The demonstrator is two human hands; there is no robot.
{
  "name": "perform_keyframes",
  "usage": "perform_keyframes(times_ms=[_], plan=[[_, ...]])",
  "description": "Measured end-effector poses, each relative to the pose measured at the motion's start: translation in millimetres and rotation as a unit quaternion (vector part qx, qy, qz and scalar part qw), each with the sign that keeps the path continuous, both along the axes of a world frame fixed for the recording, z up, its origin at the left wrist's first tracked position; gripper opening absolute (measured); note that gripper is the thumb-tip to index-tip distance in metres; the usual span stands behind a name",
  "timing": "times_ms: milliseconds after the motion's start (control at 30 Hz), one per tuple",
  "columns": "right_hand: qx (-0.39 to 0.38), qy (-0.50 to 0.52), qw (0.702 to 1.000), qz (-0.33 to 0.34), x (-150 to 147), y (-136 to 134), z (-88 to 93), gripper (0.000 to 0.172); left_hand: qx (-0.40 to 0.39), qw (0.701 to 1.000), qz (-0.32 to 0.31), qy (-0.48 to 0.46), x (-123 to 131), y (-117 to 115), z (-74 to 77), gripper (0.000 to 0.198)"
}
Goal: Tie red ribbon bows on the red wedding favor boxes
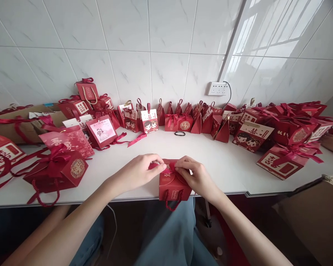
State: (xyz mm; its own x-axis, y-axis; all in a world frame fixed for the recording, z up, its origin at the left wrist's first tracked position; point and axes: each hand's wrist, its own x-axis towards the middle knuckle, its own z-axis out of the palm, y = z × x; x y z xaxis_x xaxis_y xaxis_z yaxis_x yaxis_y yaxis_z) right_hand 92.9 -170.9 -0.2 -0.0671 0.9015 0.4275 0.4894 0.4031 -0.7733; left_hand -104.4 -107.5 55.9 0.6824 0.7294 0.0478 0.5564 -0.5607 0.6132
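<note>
A small red gift box (pixel 173 186) with a rope handle stands at the front edge of the white table (pixel 211 162). My left hand (pixel 140 170) pinches the red ribbon on the box top from the left. My right hand (pixel 195 175) pinches the same ribbon from the right, its fingers pressed together over the lid. Both hands meet above the box.
Several red gift boxes and bags line the back of the table, among them a ribboned box (pixel 58 170) at the left and another (pixel 287 159) at the right. A black hair tie (pixel 180 133) lies mid-table. A wall socket (pixel 217 88) sits behind. Cardboard boxes (pixel 319 214) stand at the right.
</note>
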Motion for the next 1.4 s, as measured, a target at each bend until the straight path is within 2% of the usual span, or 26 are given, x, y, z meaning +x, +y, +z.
perform_keyframes(times_ms=[200,300,433,567,667,833,1033,1200,1400], plan=[[-0.051,0.077,0.993,-0.073,-3.7,0.1,-2.0,0.007,0.022,1.000,-0.011,0.020,7.8,1.3,1.9,0.026],[-0.053,0.085,0.993,-0.070,-5.0,-0.5,-2.0,0.010,0.016,1.000,-0.026,-0.003,14.3,4.2,1.6,0.034],[-0.053,0.082,0.993,-0.067,-5.6,-1.3,-1.8,0.015,-0.009,0.998,-0.057,-0.039,23.7,8.1,-2.6,0.029],[-0.043,0.090,0.993,-0.070,-4.2,-0.2,-3.5,0.011,-0.017,0.995,-0.056,-0.076,28.1,7.5,-6.1,0.028],[-0.048,0.113,0.991,-0.062,-2.9,0.6,-4.8,0.014,-0.014,0.996,-0.049,-0.077,26.5,5.8,-4.9,0.026],[-0.049,0.119,0.989,-0.079,-4.0,-0.1,-5.6,0.013,0.039,0.997,-0.067,0.000,12.7,3.5,3.7,0.024],[-0.051,0.105,0.989,-0.092,-5.7,0.7,-6.9,0.014,0.137,0.980,-0.097,0.104,-1.4,-0.1,10.9,0.026],[-0.056,0.100,0.989,-0.089,-6.6,1.3,-5.8,0.014,0.176,0.974,-0.112,0.085,1.8,0.6,14.8,0.025],[-0.049,0.077,0.992,-0.087,-7.2,1.4,-3.4,0.015,0.184,0.969,-0.151,0.064,21.5,7.3,21.2,0.026]])
